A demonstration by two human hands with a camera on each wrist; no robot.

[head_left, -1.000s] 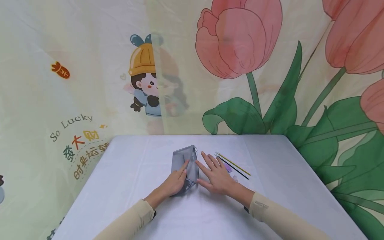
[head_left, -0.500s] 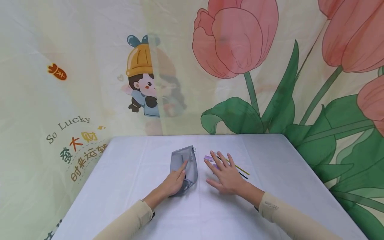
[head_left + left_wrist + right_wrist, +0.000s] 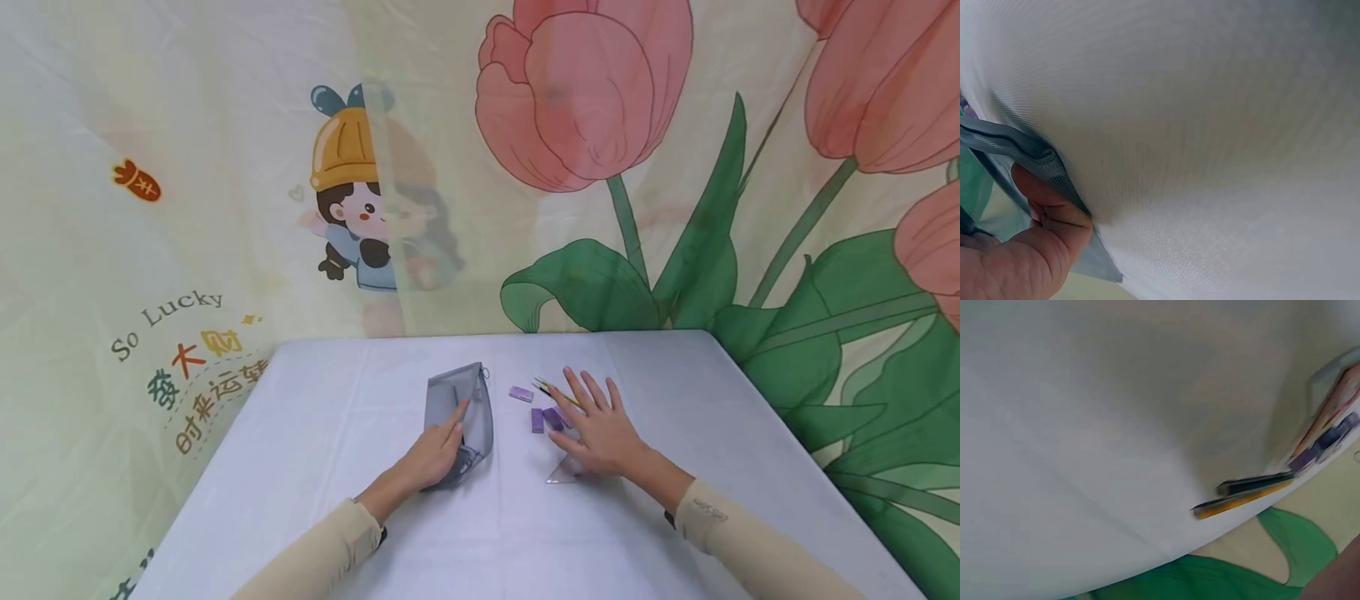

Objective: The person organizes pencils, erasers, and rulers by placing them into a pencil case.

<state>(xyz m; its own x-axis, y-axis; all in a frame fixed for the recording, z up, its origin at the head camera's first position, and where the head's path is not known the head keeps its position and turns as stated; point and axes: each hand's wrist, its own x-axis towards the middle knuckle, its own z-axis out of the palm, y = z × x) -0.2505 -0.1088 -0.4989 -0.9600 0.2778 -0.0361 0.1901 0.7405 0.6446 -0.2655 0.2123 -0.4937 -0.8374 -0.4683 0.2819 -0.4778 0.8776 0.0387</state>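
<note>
Since the earlier frames the right hand (image 3: 603,433) has been shifted from beside the grey mesh pouch (image 3: 459,417) towards 3 o'clock, uncovering purple erasers (image 3: 537,419).

Bare white table (image 3: 330,433) is seen left of the pouch and near the front edge; the far edge is met by a printed curtain (image 3: 225,208). The pouch is held down by the left hand (image 3: 433,457), fingers extended on the mesh, its hem gripped by the thumb in the left wrist view. The right hand lies spread, flat over pencils (image 3: 550,388) at its 11 o'clock and a clear set square (image 3: 564,473) at 7 o'clock. Both are partly hidden; the right wrist view is blurred.
</note>
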